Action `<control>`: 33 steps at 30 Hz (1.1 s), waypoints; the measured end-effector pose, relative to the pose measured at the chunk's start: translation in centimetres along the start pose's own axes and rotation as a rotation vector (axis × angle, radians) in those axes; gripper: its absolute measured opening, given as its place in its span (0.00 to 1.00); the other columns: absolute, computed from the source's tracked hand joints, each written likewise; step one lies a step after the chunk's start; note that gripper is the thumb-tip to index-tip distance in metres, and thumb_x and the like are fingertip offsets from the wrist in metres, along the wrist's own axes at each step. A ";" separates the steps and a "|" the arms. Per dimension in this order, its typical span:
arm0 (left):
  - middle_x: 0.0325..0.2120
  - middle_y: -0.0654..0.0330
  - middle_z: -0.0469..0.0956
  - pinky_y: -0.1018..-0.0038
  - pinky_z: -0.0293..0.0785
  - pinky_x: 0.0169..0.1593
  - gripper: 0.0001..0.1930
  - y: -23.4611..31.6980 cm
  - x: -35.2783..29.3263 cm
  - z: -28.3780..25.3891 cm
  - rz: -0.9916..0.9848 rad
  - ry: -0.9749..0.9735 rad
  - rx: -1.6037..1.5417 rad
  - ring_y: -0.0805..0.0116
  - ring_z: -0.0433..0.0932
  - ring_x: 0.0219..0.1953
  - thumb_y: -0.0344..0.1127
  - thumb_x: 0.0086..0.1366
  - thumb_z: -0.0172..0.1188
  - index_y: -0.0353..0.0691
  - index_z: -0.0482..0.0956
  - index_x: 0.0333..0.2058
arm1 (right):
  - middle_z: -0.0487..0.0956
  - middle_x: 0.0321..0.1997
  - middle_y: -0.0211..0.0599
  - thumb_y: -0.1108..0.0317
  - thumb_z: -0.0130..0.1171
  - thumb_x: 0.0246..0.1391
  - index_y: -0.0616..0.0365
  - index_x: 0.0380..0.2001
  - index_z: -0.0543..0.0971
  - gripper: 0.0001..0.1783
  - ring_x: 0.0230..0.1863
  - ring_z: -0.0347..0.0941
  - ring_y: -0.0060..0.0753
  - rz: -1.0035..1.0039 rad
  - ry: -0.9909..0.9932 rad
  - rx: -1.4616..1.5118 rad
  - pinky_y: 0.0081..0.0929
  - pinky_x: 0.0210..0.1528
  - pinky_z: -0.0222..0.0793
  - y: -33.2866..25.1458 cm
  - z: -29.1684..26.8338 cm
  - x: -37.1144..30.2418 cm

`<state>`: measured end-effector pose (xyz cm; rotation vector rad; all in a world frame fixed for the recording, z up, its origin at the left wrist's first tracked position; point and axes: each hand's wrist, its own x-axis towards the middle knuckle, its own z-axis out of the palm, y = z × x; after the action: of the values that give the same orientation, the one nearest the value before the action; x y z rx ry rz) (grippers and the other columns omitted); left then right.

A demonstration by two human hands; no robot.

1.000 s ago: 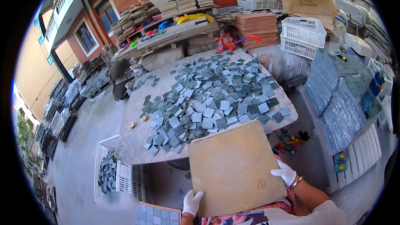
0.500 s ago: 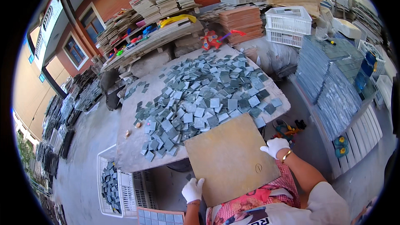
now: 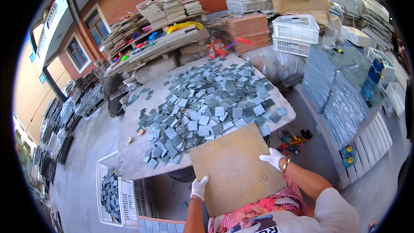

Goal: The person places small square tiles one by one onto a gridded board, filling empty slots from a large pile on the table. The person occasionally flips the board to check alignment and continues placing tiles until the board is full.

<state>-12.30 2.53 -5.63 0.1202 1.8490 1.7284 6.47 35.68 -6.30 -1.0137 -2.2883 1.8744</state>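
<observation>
A square tan board (image 3: 237,168) with a small pencilled circle rests across my lap, its far edge against the near side of the tabletop. My left hand (image 3: 199,188), in a white glove, is closed on the board's left edge, thumb up. On the right edge my white-gloved right hand (image 3: 272,159) is closed too, its thumb lying over the top face and the other fingers hidden. Just beyond the board, a wide heap of small grey-green stone tiles (image 3: 204,120) covers much of the pale table (image 3: 133,146).
On the floor at left stands a white plastic crate (image 3: 100,190) of loose tiles. Below it shows a framed panel of set tiles (image 3: 161,225). Wrapped tile stacks (image 3: 340,99) on a pallet stand at right, with a blue bottle (image 3: 371,77) on top. Toys (image 3: 295,141) lie under the table's right corner.
My left hand has moved up along the board's left edge. The board and my right hand have shifted slightly left in view, and the whole view has shifted a little.
</observation>
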 end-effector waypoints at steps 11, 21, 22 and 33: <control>0.40 0.57 0.78 0.73 0.71 0.48 0.21 16.5 -4.9 -1.7 0.791 -0.069 -0.025 0.69 0.75 0.42 0.34 0.56 0.66 0.31 0.74 0.46 | 0.79 0.44 0.43 0.69 0.65 0.46 0.65 0.44 0.76 0.21 0.45 0.75 0.31 -0.650 0.185 -0.050 0.28 0.49 0.69 -18.7 -5.5 -6.7; 0.45 0.56 0.77 0.63 0.72 0.54 0.17 7.7 -5.3 -3.6 1.212 0.030 1.092 0.56 0.76 0.49 0.30 0.54 0.53 0.44 0.79 0.44 | 0.76 0.49 0.44 0.65 0.56 0.52 0.44 0.44 0.78 0.15 0.46 0.75 0.47 -1.206 0.380 -0.925 0.36 0.48 0.72 -8.1 -3.8 -5.1; 0.46 0.55 0.76 0.63 0.72 0.54 0.18 6.1 -4.9 -3.1 1.207 0.058 1.110 0.56 0.75 0.49 0.31 0.53 0.53 0.45 0.79 0.44 | 0.75 0.49 0.44 0.64 0.56 0.52 0.44 0.44 0.78 0.15 0.45 0.75 0.47 -1.161 0.384 -0.930 0.37 0.47 0.72 -6.3 -3.4 -4.9; 0.47 0.54 0.75 0.62 0.66 0.56 0.21 6.2 -0.8 -4.1 1.028 -0.027 1.345 0.54 0.72 0.53 0.22 0.51 0.52 0.39 0.76 0.46 | 0.74 0.51 0.39 0.75 0.50 0.47 0.53 0.43 0.75 0.17 0.55 0.68 0.43 -1.049 0.193 -1.154 0.42 0.62 0.61 -4.8 -3.9 0.4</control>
<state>-15.58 -0.51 0.32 1.8097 2.8019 0.5174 5.46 38.99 -1.12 0.1707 -2.7676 0.0340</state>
